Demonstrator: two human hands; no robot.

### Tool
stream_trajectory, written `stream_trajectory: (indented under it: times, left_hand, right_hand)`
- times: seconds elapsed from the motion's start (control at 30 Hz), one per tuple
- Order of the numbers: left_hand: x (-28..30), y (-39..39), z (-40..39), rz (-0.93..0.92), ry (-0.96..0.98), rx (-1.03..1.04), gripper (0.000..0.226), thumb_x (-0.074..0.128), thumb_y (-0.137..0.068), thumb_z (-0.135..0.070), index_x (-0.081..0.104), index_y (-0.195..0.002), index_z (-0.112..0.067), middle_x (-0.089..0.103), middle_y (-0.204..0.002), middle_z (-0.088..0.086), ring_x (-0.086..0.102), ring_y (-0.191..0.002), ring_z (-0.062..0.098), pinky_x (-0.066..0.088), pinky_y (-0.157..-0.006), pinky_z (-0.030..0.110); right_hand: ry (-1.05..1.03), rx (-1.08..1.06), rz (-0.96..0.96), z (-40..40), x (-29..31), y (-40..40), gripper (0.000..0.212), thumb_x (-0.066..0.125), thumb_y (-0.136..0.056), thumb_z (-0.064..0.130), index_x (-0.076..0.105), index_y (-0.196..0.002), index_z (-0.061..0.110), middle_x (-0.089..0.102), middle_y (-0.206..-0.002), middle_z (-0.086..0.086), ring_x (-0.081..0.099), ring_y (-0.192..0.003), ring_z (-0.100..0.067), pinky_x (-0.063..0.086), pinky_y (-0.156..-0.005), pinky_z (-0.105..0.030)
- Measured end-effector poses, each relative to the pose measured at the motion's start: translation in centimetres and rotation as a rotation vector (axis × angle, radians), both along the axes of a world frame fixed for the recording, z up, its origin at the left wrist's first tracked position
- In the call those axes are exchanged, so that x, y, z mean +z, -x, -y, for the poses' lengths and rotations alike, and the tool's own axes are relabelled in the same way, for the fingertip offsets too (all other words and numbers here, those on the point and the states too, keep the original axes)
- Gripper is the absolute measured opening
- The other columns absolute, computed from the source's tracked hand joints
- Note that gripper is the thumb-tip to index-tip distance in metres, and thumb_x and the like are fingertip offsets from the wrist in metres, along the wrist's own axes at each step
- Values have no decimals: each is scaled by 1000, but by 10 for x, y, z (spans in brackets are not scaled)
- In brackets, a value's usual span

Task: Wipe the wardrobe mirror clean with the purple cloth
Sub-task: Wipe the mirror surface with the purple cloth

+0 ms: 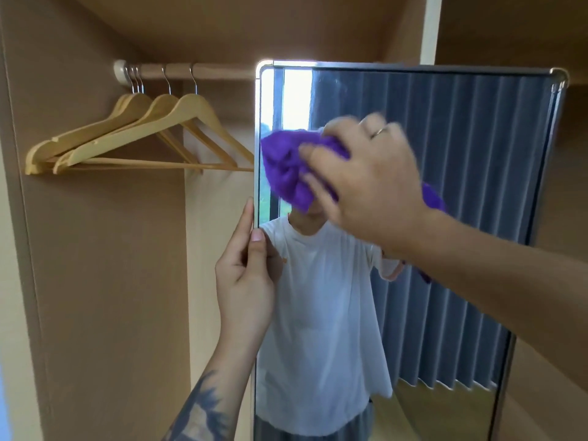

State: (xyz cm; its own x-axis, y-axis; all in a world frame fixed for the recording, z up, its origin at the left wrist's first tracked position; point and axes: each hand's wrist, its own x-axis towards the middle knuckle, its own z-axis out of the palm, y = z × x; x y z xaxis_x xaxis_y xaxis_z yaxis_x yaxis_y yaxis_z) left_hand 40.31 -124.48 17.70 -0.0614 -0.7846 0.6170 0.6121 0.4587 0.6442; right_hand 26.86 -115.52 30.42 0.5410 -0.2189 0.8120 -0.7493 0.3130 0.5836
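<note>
We stand before the open wardrobe (105,249), its brown panels framing everything else. The mirror (461,186) swings out from it on the right, a tall pane in a thin metal frame, reflecting grey curtains, a strip of bright window and our own pale shirt. Being hinged, it would likely give under pressure, which is why we judge our left hand (246,268) sits where it does: it pinches the mirror's left edge, thumb on the glass face and fingers behind the frame, bracing the pane against the push of the wiping.

Our right hand (366,183) reaches in from the right, high on the glass. Its fingers are curled over the purple cloth (286,167), clamping the bunched fabric flat against the mirror. The cloth lies in the upper left part of the pane, touching the glass and near the left frame edge; most of it spills out leftward and below the fingertips, while a small tail shows past the wrist on the right. The hand is blurred, so we take it to be mid-stroke. The lower glass looks not yet reached.

A rail (197,71) crosses the wardrobe's top, and wooden hangers (136,135) hang bare from it, well apart from both hands.
</note>
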Motion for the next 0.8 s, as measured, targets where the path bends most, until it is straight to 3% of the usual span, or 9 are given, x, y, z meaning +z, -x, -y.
stream_trajectory:
  times: [0.13,0.23,0.3,0.43,0.6,0.63,0.67,0.7,0.8]
  left_hand:
    - [3,-1,-3,27,58,-69,36,51,-109,-9,73,-130,-30,75,-107,0,68,-103,19,53,-100,49]
    - [0,-1,-4,3,4,-19,38,56,-107,-21,69,-131,-48,77,-113,5,65,-93,12,52,-93,41]
    - [-2,-1,-2,-25,-17,-20,37,59,-101,-32,68,-124,-59,60,-141,21,70,-116,22,52,-104,49]
    - [-4,-4,-1,18,36,-63,38,56,-103,-21,72,-128,-43,71,-90,2,59,-83,14,51,-95,48]
    - [-7,-4,-2,35,52,-35,36,57,-102,-30,69,-133,-44,66,-132,23,60,-130,35,47,-108,59]
    - [-8,-4,-2,29,36,-9,37,57,-102,-33,67,-131,-53,64,-131,21,63,-92,25,49,-98,51]
    - [-9,-5,-2,26,25,7,38,57,-104,-32,65,-129,-60,70,-85,8,35,-85,22,47,-90,45]
    - [-9,-6,-3,32,21,15,39,57,-106,-31,64,-127,-63,38,-85,-8,36,-80,25,44,-86,42]
    - [-12,-7,-3,34,19,23,41,55,-108,-26,66,-125,-61,75,-93,-1,54,-80,17,48,-91,41]
  right_hand:
    - [-222,39,-236,6,-31,-2,16,61,-98,23,73,-105,15,70,-101,-13,59,-78,-33,30,-66,-41]
    - [-133,5,-154,2,-3,-2,24,57,-103,34,72,-109,15,69,-106,-14,60,-82,-36,39,-69,-43]
    - [-31,-20,-24,2,8,-5,29,58,-102,38,72,-114,15,69,-112,-15,61,-87,-38,42,-72,-43]
    - [-130,27,-111,8,-29,-8,21,62,-98,27,74,-111,14,69,-106,-15,58,-80,-36,37,-68,-41]
    - [-173,-9,-195,2,-12,-1,19,64,-99,29,71,-109,15,70,-105,-15,61,-81,-35,39,-70,-43]
    - [-102,-23,-126,0,2,-1,24,62,-100,34,71,-111,15,69,-107,-16,62,-84,-37,41,-72,-43]
    - [-30,-33,-35,-4,15,-2,29,60,-100,38,71,-113,15,68,-110,-17,62,-87,-39,43,-73,-43]
    - [28,-29,48,-6,24,-2,33,59,-101,41,71,-116,15,68,-112,-17,62,-90,-41,44,-75,-44]
    - [-19,-10,47,-4,7,-4,30,59,-100,36,71,-115,13,67,-113,-19,61,-90,-42,44,-74,-45]
